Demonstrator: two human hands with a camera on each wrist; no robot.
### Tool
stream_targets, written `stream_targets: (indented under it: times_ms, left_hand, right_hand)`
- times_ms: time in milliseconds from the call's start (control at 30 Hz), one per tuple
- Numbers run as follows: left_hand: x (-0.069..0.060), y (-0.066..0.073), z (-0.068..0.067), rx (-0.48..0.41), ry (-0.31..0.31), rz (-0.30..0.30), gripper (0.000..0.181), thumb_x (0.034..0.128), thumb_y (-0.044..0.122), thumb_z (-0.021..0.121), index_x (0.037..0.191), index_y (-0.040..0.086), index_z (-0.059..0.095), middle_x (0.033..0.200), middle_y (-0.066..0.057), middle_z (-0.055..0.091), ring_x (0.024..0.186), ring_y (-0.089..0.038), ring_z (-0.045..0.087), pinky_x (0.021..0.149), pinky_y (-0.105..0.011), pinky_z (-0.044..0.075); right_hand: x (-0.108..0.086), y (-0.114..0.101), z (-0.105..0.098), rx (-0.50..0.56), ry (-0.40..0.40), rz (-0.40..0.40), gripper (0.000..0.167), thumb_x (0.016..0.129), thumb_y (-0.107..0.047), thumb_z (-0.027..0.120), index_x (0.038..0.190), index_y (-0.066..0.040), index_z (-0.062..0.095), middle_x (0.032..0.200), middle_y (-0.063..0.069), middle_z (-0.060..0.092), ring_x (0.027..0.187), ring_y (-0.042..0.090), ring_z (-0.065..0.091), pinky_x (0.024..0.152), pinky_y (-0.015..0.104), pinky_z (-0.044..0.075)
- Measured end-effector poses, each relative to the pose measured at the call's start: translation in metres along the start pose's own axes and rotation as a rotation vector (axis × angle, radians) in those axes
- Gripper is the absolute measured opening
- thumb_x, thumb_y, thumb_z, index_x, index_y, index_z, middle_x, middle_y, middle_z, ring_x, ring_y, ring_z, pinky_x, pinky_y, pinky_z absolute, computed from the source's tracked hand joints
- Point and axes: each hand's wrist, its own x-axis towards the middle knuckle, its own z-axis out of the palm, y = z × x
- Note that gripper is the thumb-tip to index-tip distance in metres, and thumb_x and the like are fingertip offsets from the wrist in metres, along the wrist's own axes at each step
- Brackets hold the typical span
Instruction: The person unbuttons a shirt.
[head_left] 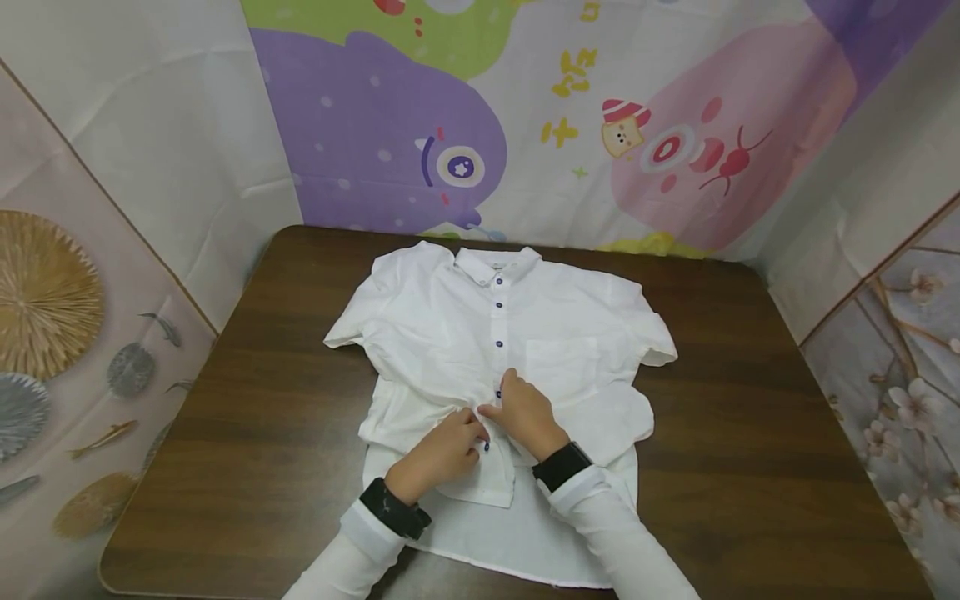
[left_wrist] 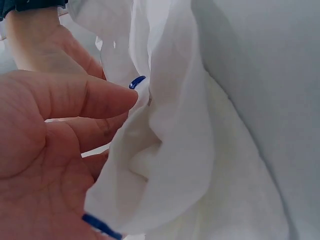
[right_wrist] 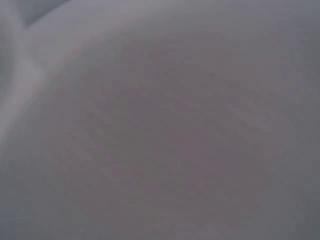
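Observation:
A white short-sleeved shirt (head_left: 562, 375) lies front up, collar at the far side, with several dark blue buttons down its front. My left hand (head_left: 444, 450) pinches the front edge near the lower buttons; in the left wrist view its thumb and fingers (left_wrist: 107, 102) hold the cloth beside a blue button (left_wrist: 136, 82). Just right of it, my right hand (head_left: 527, 414) has thumb and index finger at the placket, by another button (head_left: 498, 394); its grip on the cloth is partly hidden. Pale, blurred cloth (right_wrist: 165, 130) fills the right wrist view.
The shirt lies on a dark brown wooden table (head_left: 750, 433) with rounded corners. Behind it hangs a cartoon-printed cloth (head_left: 555, 183). Patterned panels stand at the left (head_left: 97, 350) and right (head_left: 885, 358). The shirt's back hem (head_left: 525, 533) spreads towards the near table edge.

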Motion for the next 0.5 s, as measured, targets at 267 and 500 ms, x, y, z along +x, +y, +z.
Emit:
stream_targets:
  times_ms: [267,500]
  left_hand:
    - [-0.0016,0.0038,-0.0032,-0.011,0.002,-0.003,0.018,0.0791,-0.006,0.059,0.095,-0.003,0.066,0.091,-0.01,0.052,0.08,-0.02,0.05,0.071,-0.03,0.044]
    - [-0.0018,0.0042,-0.0036,-0.001,-0.013,-0.022,0.018,0.0787,-0.004,0.06,0.096,-0.003,0.067,0.09,-0.009,0.052,0.078,-0.019,0.048,0.069,-0.03,0.043]
  right_hand:
    - [-0.0011,0.0025,-0.0011,-0.034,0.01,-0.044,0.024,0.089,-0.025,0.061,0.092,-0.004,0.05,0.07,0.008,0.057,0.059,0.02,0.054,0.052,0.032,0.041]
    - [-0.0004,0.0038,-0.0046,-0.091,0.035,-0.068,0.014,0.091,-0.016,0.056,0.087,-0.003,0.059,0.074,0.011,0.064,0.062,0.022,0.06,0.054,0.032,0.046]
